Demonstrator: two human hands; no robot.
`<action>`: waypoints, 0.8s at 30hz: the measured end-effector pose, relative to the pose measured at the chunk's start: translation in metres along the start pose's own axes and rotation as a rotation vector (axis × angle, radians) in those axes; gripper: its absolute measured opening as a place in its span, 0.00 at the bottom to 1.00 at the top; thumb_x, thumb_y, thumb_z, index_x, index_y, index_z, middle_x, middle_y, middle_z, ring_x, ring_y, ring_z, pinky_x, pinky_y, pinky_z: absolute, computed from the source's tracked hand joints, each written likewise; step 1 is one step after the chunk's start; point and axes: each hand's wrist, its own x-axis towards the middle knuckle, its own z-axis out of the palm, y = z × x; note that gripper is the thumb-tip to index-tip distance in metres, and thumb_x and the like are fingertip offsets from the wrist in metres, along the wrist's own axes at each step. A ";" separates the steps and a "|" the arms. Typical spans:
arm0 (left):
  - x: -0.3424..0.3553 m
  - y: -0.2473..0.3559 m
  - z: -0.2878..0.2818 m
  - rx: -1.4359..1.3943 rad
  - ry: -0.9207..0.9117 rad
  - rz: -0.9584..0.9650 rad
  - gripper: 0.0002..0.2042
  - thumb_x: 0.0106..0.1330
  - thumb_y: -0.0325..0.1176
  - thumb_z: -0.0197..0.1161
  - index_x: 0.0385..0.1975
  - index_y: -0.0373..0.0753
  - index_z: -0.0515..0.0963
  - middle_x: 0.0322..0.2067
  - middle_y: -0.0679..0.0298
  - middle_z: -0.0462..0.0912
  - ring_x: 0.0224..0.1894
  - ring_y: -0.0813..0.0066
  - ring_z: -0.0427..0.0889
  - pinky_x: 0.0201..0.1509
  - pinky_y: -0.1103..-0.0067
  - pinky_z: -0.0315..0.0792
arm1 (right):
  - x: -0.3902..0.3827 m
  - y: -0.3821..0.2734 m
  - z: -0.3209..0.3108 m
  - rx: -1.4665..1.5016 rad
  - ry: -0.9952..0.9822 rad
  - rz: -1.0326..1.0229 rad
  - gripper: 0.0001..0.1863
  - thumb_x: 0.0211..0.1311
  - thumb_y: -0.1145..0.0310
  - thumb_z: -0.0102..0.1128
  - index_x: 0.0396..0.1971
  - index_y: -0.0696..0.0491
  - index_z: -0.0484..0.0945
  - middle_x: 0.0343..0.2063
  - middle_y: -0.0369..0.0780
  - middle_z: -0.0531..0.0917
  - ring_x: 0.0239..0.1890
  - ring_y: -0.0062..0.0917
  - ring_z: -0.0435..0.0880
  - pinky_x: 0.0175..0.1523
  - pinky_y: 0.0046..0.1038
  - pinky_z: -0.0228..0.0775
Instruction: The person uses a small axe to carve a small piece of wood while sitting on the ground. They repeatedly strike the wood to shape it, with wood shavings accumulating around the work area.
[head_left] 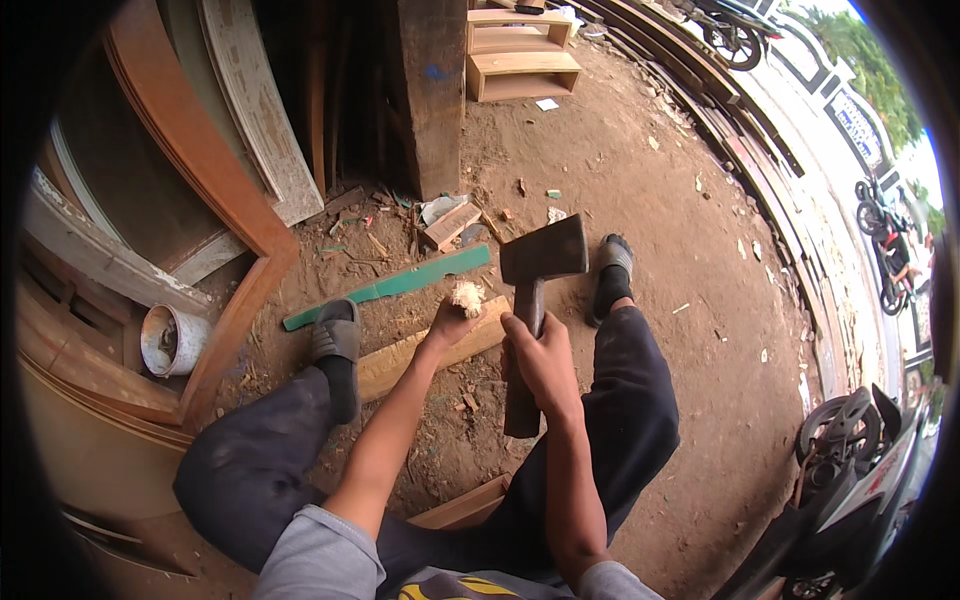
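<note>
My right hand point(545, 365) is wrapped round the handle of a hatchet point(545, 250). Its broad dark metal head points up and away from me, and the butt of the handle hangs below my fist. To its left, my left hand point(453, 325) closes on a pale piece with a frayed, fibrous end point(467, 297); the rest of that piece is hidden by the hand. The frayed end and the hatchet head are apart. Beneath my left hand a wooden plank point(400, 362) lies slantwise on the ground.
A green board point(390, 287) lies beyond the plank, near wood scraps point(452, 226). Door frames point(270, 235) and a white bucket point(175, 340) stand at left, by a thick post point(432, 100). Wooden boxes point(522, 78) sit at the back. A motorcycle point(850, 500) is at right.
</note>
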 end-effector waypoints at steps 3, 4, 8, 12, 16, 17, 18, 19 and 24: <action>0.000 0.003 0.000 -0.019 -0.010 0.026 0.13 0.53 0.34 0.62 0.36 0.35 0.74 0.33 0.58 0.80 0.38 0.64 0.78 0.43 0.73 0.71 | 0.000 -0.020 -0.003 0.169 0.042 -0.117 0.10 0.58 0.67 0.55 0.27 0.57 0.65 0.15 0.35 0.71 0.12 0.17 0.71 0.16 0.20 0.64; 0.001 0.004 -0.001 -0.020 -0.003 0.037 0.13 0.53 0.33 0.62 0.36 0.35 0.74 0.33 0.58 0.80 0.38 0.64 0.78 0.43 0.73 0.71 | 0.003 -0.020 0.000 0.221 0.037 -0.154 0.10 0.59 0.67 0.54 0.27 0.57 0.65 0.15 0.35 0.71 0.12 0.17 0.71 0.16 0.20 0.64; 0.003 0.008 0.005 0.002 -0.038 -0.022 0.13 0.52 0.32 0.62 0.36 0.35 0.74 0.32 0.59 0.81 0.36 0.70 0.79 0.41 0.75 0.72 | 0.019 0.012 0.023 -0.112 0.117 -0.204 0.09 0.58 0.67 0.53 0.28 0.58 0.67 0.14 0.35 0.72 0.13 0.19 0.72 0.17 0.23 0.65; 0.001 0.007 0.013 -0.188 0.048 -0.128 0.09 0.52 0.28 0.61 0.33 0.34 0.76 0.27 0.63 0.81 0.30 0.83 0.76 0.32 0.78 0.70 | 0.019 0.040 0.023 -0.240 -0.010 0.172 0.12 0.56 0.66 0.54 0.27 0.61 0.69 0.15 0.37 0.74 0.15 0.21 0.74 0.19 0.26 0.66; -0.006 0.009 0.018 -0.163 0.143 -0.029 0.06 0.52 0.24 0.60 0.30 0.35 0.77 0.28 0.63 0.82 0.31 0.80 0.78 0.33 0.78 0.72 | 0.010 0.022 0.003 -0.072 -0.016 0.064 0.13 0.55 0.65 0.56 0.26 0.62 0.69 0.16 0.38 0.74 0.15 0.21 0.73 0.19 0.25 0.66; -0.006 0.010 0.020 -0.126 0.121 -0.016 0.06 0.52 0.24 0.59 0.30 0.36 0.77 0.28 0.64 0.82 0.31 0.80 0.79 0.33 0.78 0.72 | 0.008 0.014 -0.003 0.001 -0.032 0.024 0.12 0.56 0.65 0.55 0.26 0.60 0.68 0.16 0.37 0.73 0.14 0.19 0.73 0.18 0.23 0.66; -0.008 0.011 0.023 -0.099 0.117 0.013 0.06 0.52 0.24 0.59 0.30 0.36 0.77 0.27 0.64 0.82 0.31 0.80 0.79 0.34 0.78 0.72 | 0.006 0.008 -0.006 0.057 -0.004 0.019 0.12 0.57 0.65 0.55 0.27 0.59 0.67 0.16 0.36 0.72 0.14 0.19 0.72 0.17 0.23 0.66; -0.010 0.013 0.026 -0.076 0.118 0.049 0.06 0.52 0.24 0.59 0.29 0.36 0.77 0.27 0.64 0.82 0.31 0.79 0.79 0.34 0.78 0.72 | 0.005 0.003 -0.008 0.147 -0.007 -0.058 0.12 0.57 0.66 0.55 0.27 0.58 0.66 0.15 0.36 0.71 0.13 0.18 0.72 0.17 0.22 0.66; -0.015 0.016 0.048 0.169 0.221 0.077 0.09 0.48 0.31 0.63 0.29 0.38 0.78 0.25 0.54 0.80 0.31 0.58 0.81 0.31 0.70 0.74 | 0.003 0.015 -0.007 0.136 0.024 0.007 0.11 0.57 0.65 0.55 0.27 0.56 0.66 0.16 0.35 0.71 0.13 0.18 0.71 0.16 0.22 0.65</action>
